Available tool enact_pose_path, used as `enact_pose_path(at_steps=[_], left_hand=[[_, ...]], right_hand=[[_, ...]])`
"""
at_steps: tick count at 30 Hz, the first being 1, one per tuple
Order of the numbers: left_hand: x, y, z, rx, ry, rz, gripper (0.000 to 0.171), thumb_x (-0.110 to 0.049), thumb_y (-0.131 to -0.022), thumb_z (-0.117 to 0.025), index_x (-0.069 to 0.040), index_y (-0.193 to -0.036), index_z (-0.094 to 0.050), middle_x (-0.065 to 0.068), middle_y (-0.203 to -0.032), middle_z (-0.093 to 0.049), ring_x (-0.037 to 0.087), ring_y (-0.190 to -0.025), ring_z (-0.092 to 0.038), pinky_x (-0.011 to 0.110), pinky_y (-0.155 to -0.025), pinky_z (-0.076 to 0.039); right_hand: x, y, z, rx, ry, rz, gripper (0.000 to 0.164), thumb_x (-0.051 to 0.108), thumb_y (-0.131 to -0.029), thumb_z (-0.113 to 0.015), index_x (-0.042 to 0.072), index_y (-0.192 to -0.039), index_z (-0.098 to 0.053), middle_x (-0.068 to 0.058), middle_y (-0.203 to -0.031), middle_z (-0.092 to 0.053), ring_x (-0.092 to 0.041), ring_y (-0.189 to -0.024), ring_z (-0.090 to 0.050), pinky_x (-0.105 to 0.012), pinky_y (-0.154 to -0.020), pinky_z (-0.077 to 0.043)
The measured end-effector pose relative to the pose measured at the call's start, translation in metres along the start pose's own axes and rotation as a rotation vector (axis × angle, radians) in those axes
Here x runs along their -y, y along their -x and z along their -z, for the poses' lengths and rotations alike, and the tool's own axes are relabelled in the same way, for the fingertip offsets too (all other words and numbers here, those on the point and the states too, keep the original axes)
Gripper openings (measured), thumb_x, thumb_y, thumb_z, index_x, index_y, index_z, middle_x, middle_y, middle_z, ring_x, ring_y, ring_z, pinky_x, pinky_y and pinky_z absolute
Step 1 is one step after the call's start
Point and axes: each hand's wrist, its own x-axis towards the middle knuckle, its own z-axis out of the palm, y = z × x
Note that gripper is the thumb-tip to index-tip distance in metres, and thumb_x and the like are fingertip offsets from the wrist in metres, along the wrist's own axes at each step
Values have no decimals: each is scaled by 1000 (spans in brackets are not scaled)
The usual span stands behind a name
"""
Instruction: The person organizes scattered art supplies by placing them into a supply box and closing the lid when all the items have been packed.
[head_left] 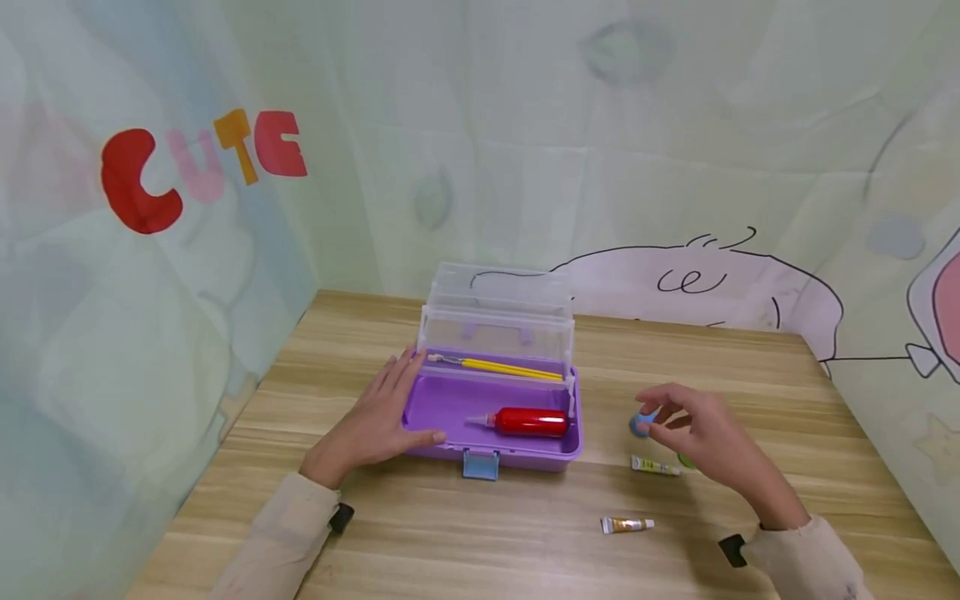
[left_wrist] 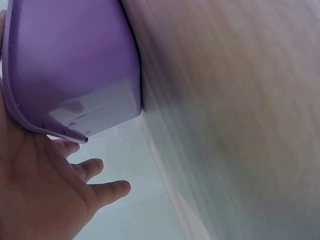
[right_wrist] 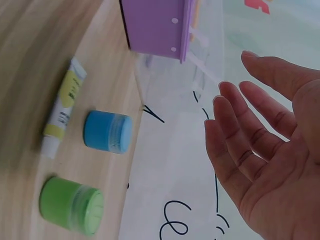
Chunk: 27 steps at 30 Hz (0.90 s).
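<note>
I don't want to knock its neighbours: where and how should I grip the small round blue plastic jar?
Probably grip the blue jar by opposite sides near its lid, from above: it stands upright, its round wall suiting thumb and fingers. A low approach from the near side could brush the round green plastic jar or white-and-yellow tube.

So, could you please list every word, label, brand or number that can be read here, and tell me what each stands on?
"CUTE": large coloured letters on the hanging backdrop.
Yellow-and-white paint tube: printing too blurred to read.
Gold paint tube: label too small to read.
Blue jar: no lettering shows.
No brand or number is legible.
</note>
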Motion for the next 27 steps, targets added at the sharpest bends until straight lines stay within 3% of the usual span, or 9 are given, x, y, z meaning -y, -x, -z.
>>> enact_pose_path(at_steps=[11,19,27], left_hand=[[0,1,0,0,6,-5,123,-69,-78,-73,-23,-165,2,11,-172,0,43,-155,-8,63,-123,-13],[0,1,-1,-8,-1,-26,123,-72,-78,-71,-20,-165,-1,12,-171,-2,44,-155,-10,64,-122,-14],[1,0,-1,-12,-1,-29,123,-72,-78,-71,-21,-165,0,10,-172,0,44,-155,-10,64,-122,-15]], right_hand=[[-9,20,-25,70,-35,50,26,10,-89,-79,16,-112,-70,2,-94,-69,-4,-81,-66,-26,-68,-60],[-11,29,-36,158,-76,43,21,11,-92,-76,8,-111,-69,-4,-95,-70,-4,-81,-64,-27,-69,-59],[-12,34,-37,168,-53,43,21,17,-92,-77,9,-110,-70,-1,-95,-70,-3,-83,-63,-27,-70,-59]])
